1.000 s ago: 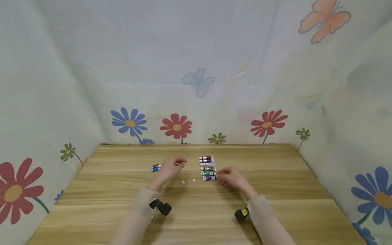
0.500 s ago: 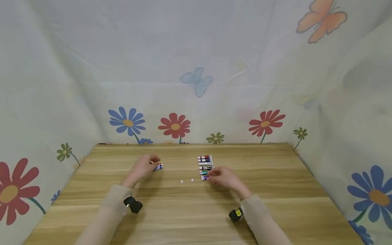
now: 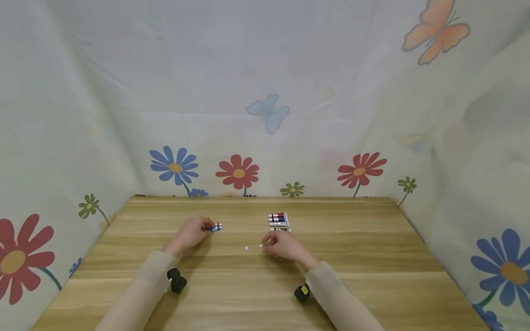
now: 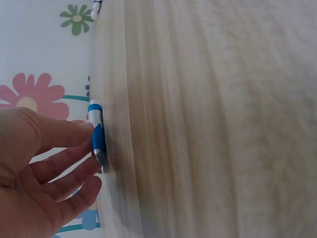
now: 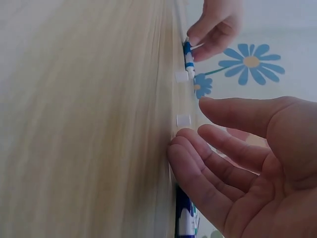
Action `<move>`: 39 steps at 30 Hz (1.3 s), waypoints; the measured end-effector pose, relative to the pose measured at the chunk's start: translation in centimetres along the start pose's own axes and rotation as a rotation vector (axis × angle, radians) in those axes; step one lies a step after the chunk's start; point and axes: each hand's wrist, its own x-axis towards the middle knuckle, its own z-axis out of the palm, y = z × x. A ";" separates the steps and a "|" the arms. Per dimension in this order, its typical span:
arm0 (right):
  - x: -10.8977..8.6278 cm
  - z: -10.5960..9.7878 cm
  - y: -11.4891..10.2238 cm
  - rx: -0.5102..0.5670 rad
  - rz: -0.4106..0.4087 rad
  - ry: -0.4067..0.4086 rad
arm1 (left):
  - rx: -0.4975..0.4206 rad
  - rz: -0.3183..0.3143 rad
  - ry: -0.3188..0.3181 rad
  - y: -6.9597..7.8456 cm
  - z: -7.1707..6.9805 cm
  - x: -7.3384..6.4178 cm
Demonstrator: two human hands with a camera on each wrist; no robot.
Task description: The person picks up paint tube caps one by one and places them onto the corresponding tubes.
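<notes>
My left hand [image 3: 192,233] pinches a blue paint tube [image 4: 97,131] between thumb and fingers, low at the table on the left side. The tube's white-capped end points toward the middle in the head view. A second tube lies against it, mostly hidden by the hand. My right hand [image 3: 285,245] holds nothing; its fingers are loosely bent, and the fingertips are right beside a small white cap [image 5: 183,120]. Another white cap [image 3: 246,248] lies a little to the left. Behind the right hand is a row of paint tubes [image 3: 278,219], whose nearer ones are covered by it.
Both hands work over a wooden table [image 3: 232,294]. A flowered cloth backdrop [image 3: 265,151] rises behind it and at both sides. In the right wrist view, a dark purple-blue tube [image 5: 185,213] lies under the right fingers.
My left hand has moved left from near the middle to the pair of tubes and grips the blue one. My right hand has moved left from the row's near end to the white cap.
</notes>
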 end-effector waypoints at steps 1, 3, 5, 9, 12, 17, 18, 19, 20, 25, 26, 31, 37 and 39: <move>0.1 0.1 -0.1 -0.019 -0.010 0.003 | 0.007 0.005 0.002 -0.1 0.1 0.0; 0.4 0.3 -0.4 -0.058 -0.022 0.002 | 0.014 0.015 0.002 -0.2 0.3 0.1; 0.7 0.5 -0.6 -0.096 -0.044 0.001 | 0.011 0.017 -0.004 -0.2 0.4 0.1; 1.1 0.9 -0.9 -0.157 -0.059 -0.002 | -0.012 0.025 -0.019 0.0 0.6 0.0; 1.4 1.2 -0.9 -0.194 -0.048 -0.003 | -0.044 0.031 -0.024 0.2 0.7 -0.2; 1.7 1.7 -0.9 -0.220 -0.043 0.006 | -0.053 0.027 -0.050 0.6 0.8 -0.5; 1.6 1.7 -1.0 -0.221 -0.045 0.008 | -0.051 0.025 -0.058 0.7 0.8 -0.5; 1.6 1.8 -1.1 -0.224 -0.045 0.011 | -0.053 0.023 -0.065 0.8 0.8 -0.6; 1.6 1.8 -1.2 -0.225 -0.040 0.013 | -0.058 0.021 -0.074 0.9 0.7 -0.6; 1.6 1.8 -1.4 -0.257 -0.046 0.029 | -0.074 0.036 -0.125 1.5 0.7 -0.9; 1.7 1.8 -1.4 -0.260 -0.045 0.031 | -0.071 0.036 -0.134 1.6 0.7 -1.0; 1.7 1.7 -1.4 -0.215 0.008 0.036 | -0.059 0.038 -0.161 1.8 0.8 -1.2; 1.7 1.6 -1.2 -0.177 0.043 0.057 | -0.067 0.020 -0.200 2.4 0.5 -1.7; 1.8 1.6 -1.0 -0.179 0.044 0.059 | -0.073 0.023 -0.209 2.5 0.4 -1.9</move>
